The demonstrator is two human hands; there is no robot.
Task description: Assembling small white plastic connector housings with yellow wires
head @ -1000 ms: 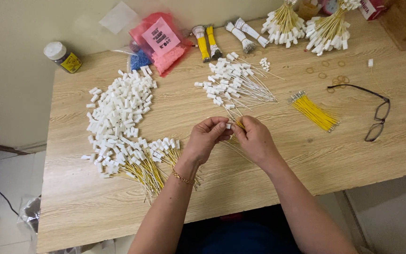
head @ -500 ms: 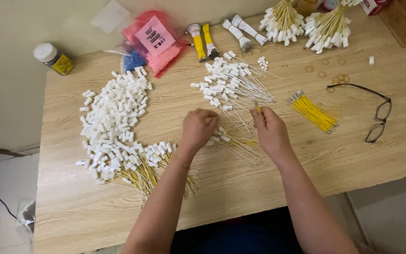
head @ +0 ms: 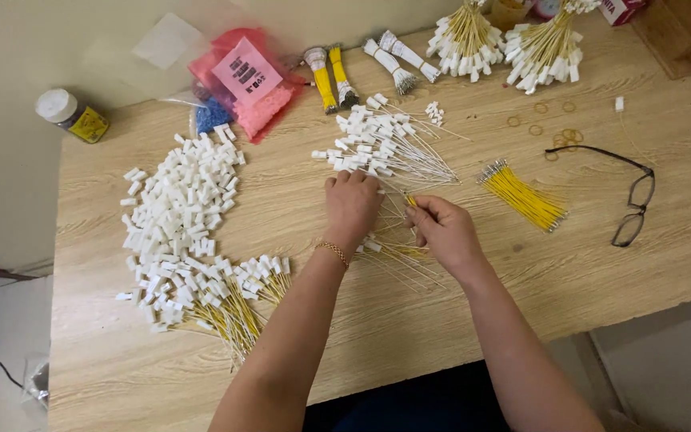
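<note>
Two hands sorting thin white wires with white plastic end connectors (head: 385, 148).
Left hand (head: 351, 204) rests released on that pile, mid pale wooden tabletop (head: 297, 200); right hand (head: 441, 232) pinches a yellow wire (head: 411, 201).

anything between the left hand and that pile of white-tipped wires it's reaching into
Nothing visible. The left hand lies palm down with its fingertips already on the near edge of the white-tipped wires; the right hand works beside it, not in between.

- a pink plastic bag (head: 261, 96) with a pale pink rectangular label (head: 246, 70) is seen at the table's far edge.
- a small white-capped jar (head: 71, 115) with a yellow label is set at the far-left corner.
</note>
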